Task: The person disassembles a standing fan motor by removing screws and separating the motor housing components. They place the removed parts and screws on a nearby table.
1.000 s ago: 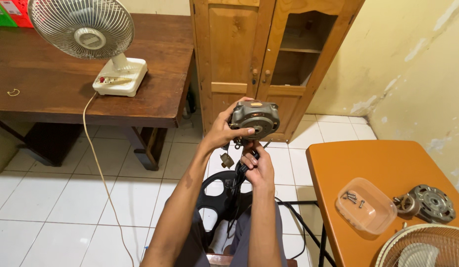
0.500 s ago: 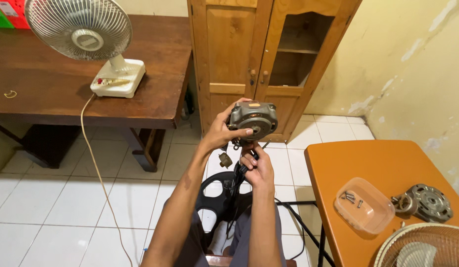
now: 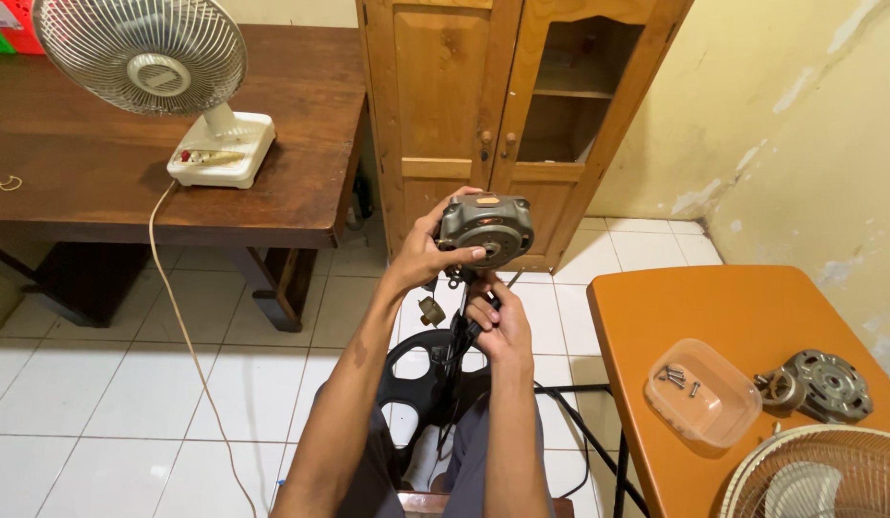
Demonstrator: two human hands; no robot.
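A grey round fan motor [image 3: 486, 229] is held up in front of me by my left hand [image 3: 428, 251], whose fingers wrap its left side with the thumb across its face. Just below it, my right hand [image 3: 495, 321] pinches the black wires [image 3: 457, 347] that hang from the motor. A small brass-coloured part [image 3: 431, 311] dangles beside the wires. Under my arms a black fan base or guard [image 3: 418, 377] lies near my lap.
An orange table [image 3: 685, 317] at right carries a clear plastic tub with screws [image 3: 701, 390], a metal motor housing [image 3: 827, 385] and a white fan grille [image 3: 819, 480]. A white desk fan [image 3: 166, 86] stands on the dark wooden table [image 3: 301, 182]. A wooden cabinet [image 3: 502, 105] rises behind.
Hands and motor keep almost the same pose; my right hand's fingers have shifted slightly on the wires under the motor.
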